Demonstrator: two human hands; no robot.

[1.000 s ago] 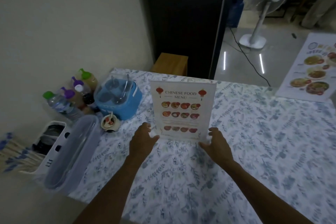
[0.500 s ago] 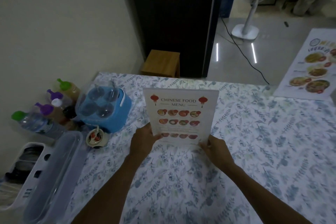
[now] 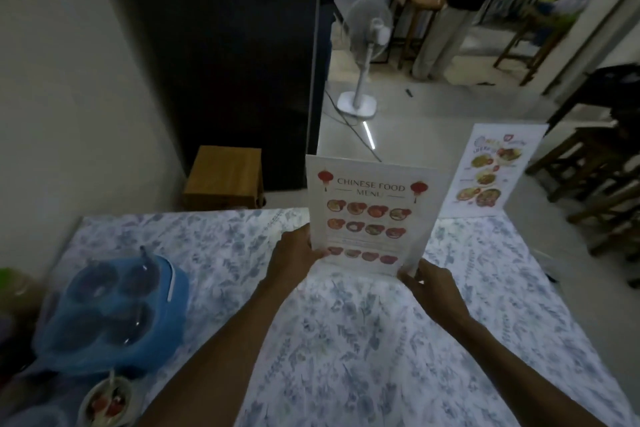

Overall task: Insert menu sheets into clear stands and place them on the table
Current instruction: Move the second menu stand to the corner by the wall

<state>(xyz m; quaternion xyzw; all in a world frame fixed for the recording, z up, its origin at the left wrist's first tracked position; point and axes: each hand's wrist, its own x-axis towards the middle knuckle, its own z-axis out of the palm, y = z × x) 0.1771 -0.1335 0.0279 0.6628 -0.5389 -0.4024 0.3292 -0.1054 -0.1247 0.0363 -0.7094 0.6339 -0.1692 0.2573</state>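
Bowl [image 3: 107, 404] of red bits and blue holder [image 3: 114, 314] cut off, blurred, at table's [image 3: 363, 340] near left edge. Left hand [image 3: 294, 258] and right hand [image 3: 433, 291] clamped on menu stand [image 3: 370, 215] bottom corners, now raised over mid-table, reading "CHINESE FOOD MENU". Second menu stand [image 3: 491, 172] at far right corner, lettering illegible.

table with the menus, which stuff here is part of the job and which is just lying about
Part of the job:
- Chinese food menu stand, held by left hand and right hand
- second menu stand
- table

Lying about:
- blue cup holder
- small bowl
- wooden stool
- fan
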